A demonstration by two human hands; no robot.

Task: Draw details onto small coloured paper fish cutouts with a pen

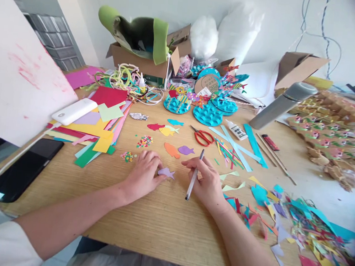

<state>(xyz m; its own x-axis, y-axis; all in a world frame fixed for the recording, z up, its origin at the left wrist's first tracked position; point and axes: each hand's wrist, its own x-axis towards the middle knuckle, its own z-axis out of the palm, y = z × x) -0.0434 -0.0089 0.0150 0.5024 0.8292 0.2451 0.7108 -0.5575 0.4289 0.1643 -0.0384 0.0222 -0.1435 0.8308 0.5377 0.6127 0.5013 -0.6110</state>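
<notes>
Between thumb and fingers, my left hand (143, 173) pinches a small light-purple paper fish (167, 172) just above the wooden table. My right hand (206, 178) is closed around a pen (194, 175), which slants across it with one end up near the fingertips. Beyond the hands lie more cut paper fish: an orange fish (172, 150), a darker purple fish (186, 150), a yellow fish (167, 131), a red fish (155, 126) and a blue fish (175, 122). Small piles of paper confetti (145, 141) sit past my left hand.
Red-handled scissors (204, 138), a glue bottle (237, 130) and paper strips lie ahead. Coloured paper sheets (105, 119), a power bank (74, 111) and a phone (24, 169) are left. Paper scraps (281, 219) cover the right; a grey flask (282, 105) and blue discs (208, 114) stand behind.
</notes>
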